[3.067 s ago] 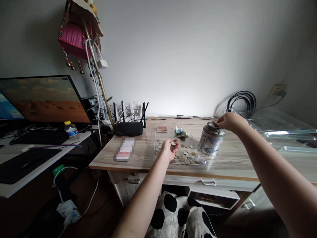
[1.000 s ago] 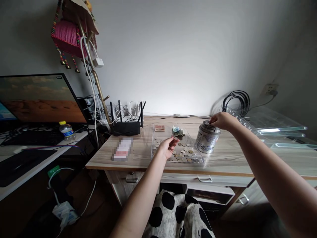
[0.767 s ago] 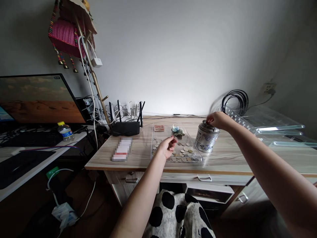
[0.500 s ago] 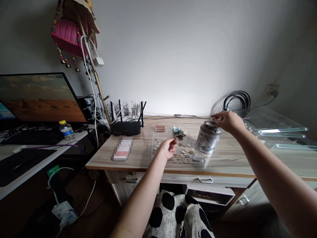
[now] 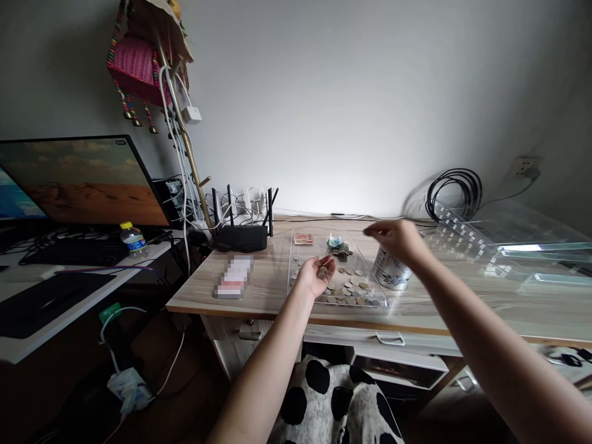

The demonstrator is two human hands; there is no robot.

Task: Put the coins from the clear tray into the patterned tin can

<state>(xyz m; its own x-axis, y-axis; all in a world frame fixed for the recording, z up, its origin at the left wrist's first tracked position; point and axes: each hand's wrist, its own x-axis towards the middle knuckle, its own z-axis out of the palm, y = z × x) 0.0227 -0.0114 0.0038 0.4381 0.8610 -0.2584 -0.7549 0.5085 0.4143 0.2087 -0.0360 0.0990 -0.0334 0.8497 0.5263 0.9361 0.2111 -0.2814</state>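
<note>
My left hand point(image 5: 317, 275) is palm up over the clear tray point(image 5: 292, 262), its fingers curled around a few coins point(image 5: 322, 271). My right hand point(image 5: 391, 237) is raised above and in front of a silver tin point(image 5: 392, 274) with a printed floral side, hiding the tin's top. Its fingertips are pressed together, and whether anything is between them cannot be made out. Many loose coins point(image 5: 354, 288) lie in the right and front part of the tray. Crumpled banknotes point(image 5: 340, 245) and a flat reddish banknote stack point(image 5: 303, 238) lie toward its back.
A black router point(image 5: 241, 237) stands behind a blurred stack of papers point(image 5: 235, 277) on the left of the desk. Clear acrylic trays point(image 5: 531, 246) and a coiled black cable point(image 5: 453, 194) are at the right. A bottle point(image 5: 134, 240) stands beside the monitor point(image 5: 87, 185).
My right hand has moved left from over the tin's top toward my left hand. My left hand has turned palm up and loosened, showing the coins in it. The view has shifted slightly.
</note>
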